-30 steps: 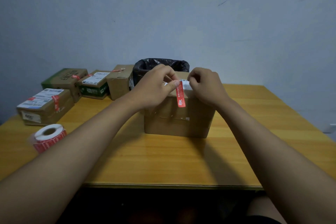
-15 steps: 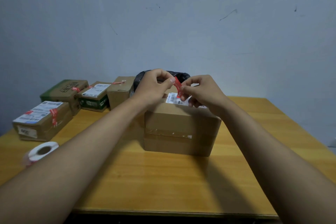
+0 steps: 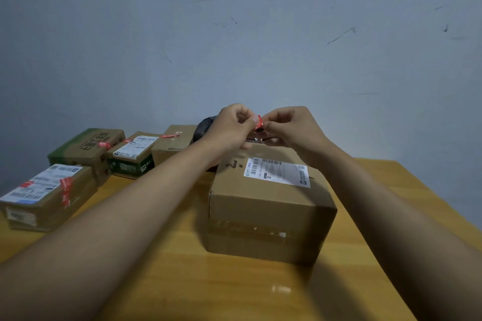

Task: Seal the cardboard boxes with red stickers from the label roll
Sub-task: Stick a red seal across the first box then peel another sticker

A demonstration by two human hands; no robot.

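A brown cardboard box [image 3: 268, 216] with a white shipping label on top stands in the middle of the wooden table [image 3: 234, 292]. Above its far edge, my left hand [image 3: 232, 128] and my right hand [image 3: 289, 126] meet and together pinch a small red sticker [image 3: 259, 122] between their fingertips. The sticker is held in the air, apart from the box. The label roll is out of view.
Several smaller boxes with red stickers sit at the left: a near one [image 3: 47, 198], a green-topped one [image 3: 88, 151], a green-sided one [image 3: 133, 156] and a plain one [image 3: 173, 143]. A black bag [image 3: 204, 128] lies behind the hands. A grey wall backs the table.
Both hands lifted the red sticker from the box's front face up above its far edge. The view shifted closer over the box, and the label roll left the frame.
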